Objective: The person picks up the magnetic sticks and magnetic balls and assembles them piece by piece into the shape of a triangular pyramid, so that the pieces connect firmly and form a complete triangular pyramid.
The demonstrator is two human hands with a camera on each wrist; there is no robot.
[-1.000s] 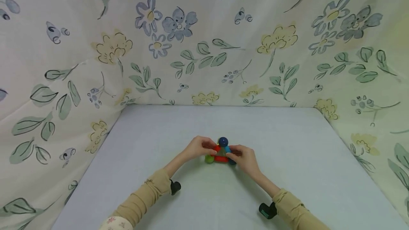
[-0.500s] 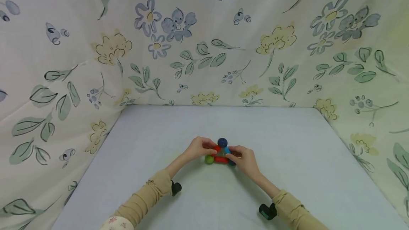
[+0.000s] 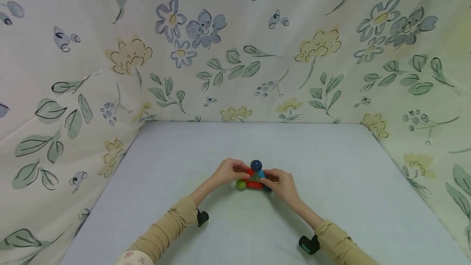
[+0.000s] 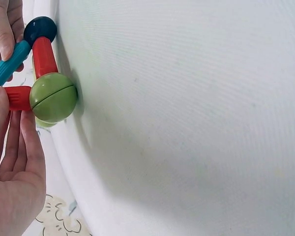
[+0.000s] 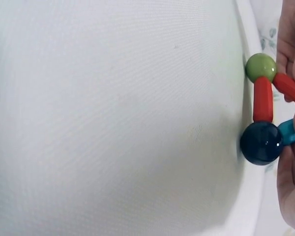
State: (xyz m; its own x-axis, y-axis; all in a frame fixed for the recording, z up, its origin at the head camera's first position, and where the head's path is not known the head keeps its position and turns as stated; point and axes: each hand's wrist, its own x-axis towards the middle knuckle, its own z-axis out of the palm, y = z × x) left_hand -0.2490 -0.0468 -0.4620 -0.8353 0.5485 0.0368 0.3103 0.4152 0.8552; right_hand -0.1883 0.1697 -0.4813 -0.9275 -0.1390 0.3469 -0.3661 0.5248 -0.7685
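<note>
Three toy rods and three balls form a triangle above the white table. A dark blue ball (image 3: 256, 165) tops it. A green ball (image 4: 54, 97) and another dark blue ball (image 5: 261, 143) end the lower red rod (image 3: 254, 185). My left hand (image 3: 231, 171) pinches the slanted red rod (image 4: 19, 98) between thumb and fingers. On the other side, my right hand (image 3: 280, 182) pinches the light blue rod (image 4: 10, 64). Fingers cover part of both slanted rods. Behind the green ball, a bit of yellow-green shows in the left wrist view, mostly hidden.
The white table (image 3: 176, 146) reaches back to a hanging floral cloth (image 3: 235, 89), which also rises on both sides. A black wrist device (image 3: 202, 218) sits at the left sleeve, and another black device (image 3: 308, 244) at the right one.
The triangle's top ball has come down slightly, and a bit of yellow behind it has gone out of sight. Both hands keep their grip on the rods, nearly still.
</note>
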